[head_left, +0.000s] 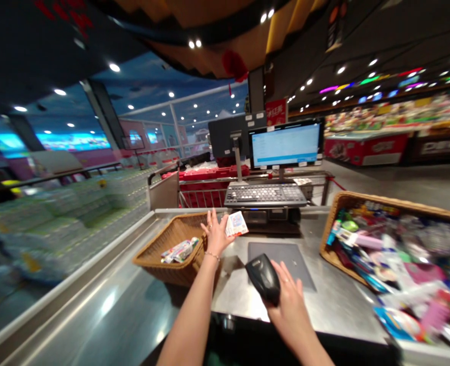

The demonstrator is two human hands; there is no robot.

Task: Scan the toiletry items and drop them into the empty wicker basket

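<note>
Over the metal counter, my left hand [216, 235] holds a small white box with red and blue print [237, 224] by its edge, between thumb and fingers, while other fingers spread out. Close beside that hand is a wicker basket [149, 254] with a few colourful packets [182, 250] inside. My right hand [288, 300] is wrapped round the handle of a black barcode scanner [263, 278], whose head points up and left toward the box. Beneath the scanner lies a flat grey pad [299, 262]. The scanner's grip is mostly hidden by my fingers.
A keyboard [265, 193] and a lit monitor [286, 144] stand at the counter's back. On the right, a larger wicker basket [333, 216] is heaped with mixed goods. Behind the counter is a metal cart with red contents [202, 185]. Stacked packs [68, 218] stand left, blurred.
</note>
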